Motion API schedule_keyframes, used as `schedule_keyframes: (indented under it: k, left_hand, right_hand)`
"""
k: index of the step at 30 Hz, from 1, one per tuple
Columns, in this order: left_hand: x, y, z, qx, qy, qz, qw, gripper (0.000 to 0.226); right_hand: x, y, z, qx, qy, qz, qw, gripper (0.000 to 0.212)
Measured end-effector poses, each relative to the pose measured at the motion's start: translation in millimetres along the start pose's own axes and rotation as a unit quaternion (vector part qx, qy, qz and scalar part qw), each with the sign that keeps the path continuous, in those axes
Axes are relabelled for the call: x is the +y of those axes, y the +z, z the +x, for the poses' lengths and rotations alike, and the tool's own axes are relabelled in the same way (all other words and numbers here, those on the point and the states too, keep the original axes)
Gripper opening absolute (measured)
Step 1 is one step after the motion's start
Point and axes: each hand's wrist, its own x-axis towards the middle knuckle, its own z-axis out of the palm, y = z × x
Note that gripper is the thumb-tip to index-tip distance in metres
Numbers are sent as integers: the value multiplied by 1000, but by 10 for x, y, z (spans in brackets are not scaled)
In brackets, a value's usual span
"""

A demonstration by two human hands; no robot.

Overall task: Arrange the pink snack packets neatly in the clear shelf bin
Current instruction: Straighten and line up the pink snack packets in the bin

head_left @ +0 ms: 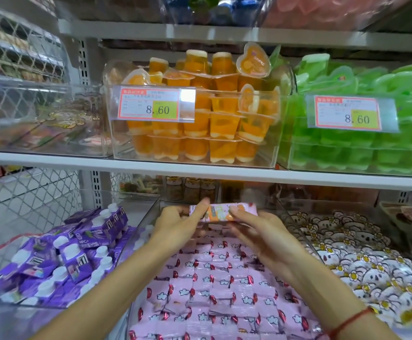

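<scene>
Down on the lower shelf, the purple cartons [60,256] with white caps sit heaped in the left bin, too jumbled to count. Moving across, the left hand [175,224] comes in with its fingers curled around the left end of a single packet [222,212], and the right hand [261,229] pinches the other end, so both hands clamp the one packet between them, held up at the back of the middle bin. That packet is pink with an orange patch in the middle, a touch blurred. Below it the pink packets [214,290] fill the clear bin [141,231] in tidy overlapping rows, each printed with white clouds and dark red spots; there are dozens, too many to count exactly. On the right wrist sits one red string bracelet [349,320]. Right again, white packets with bear faces and yellow flowers [362,256] are piled in the next bin. Up on the shelf above, orange jelly cups [200,119] and green jelly cups [362,148] sit behind two price tags, both reading 8.60.
</scene>
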Motion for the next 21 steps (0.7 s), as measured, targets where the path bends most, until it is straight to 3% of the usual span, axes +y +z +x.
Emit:
schedule_keyframes:
  k: [3, 5, 9, 14, 18, 21]
  left_hand:
    - [-17, -28, 167, 0, 63, 125, 990, 39]
    - [-56, -50, 341, -14, 104, 191, 976, 28]
    - [-181, 49, 704, -111, 128, 352, 920, 29]
    - [-317, 180, 872, -248, 98, 465, 844, 38]
    - [-352, 103, 922, -214, 138, 574, 778, 32]
    - [-390, 32, 937, -198, 152, 587, 770, 31]
  right_hand:
    - [24, 3, 94, 88, -19, 8, 996, 35]
    - [30, -30, 203, 165, -33, -30, 985, 33]
    - [26, -72, 409, 253, -60, -127, 957, 31]
    - [58, -121, 578, 260, -72, -250, 930, 22]
    - [109, -206, 748, 254, -94, -322, 907, 29]
    - [141, -192, 833, 230, -104, -434, 865, 37]
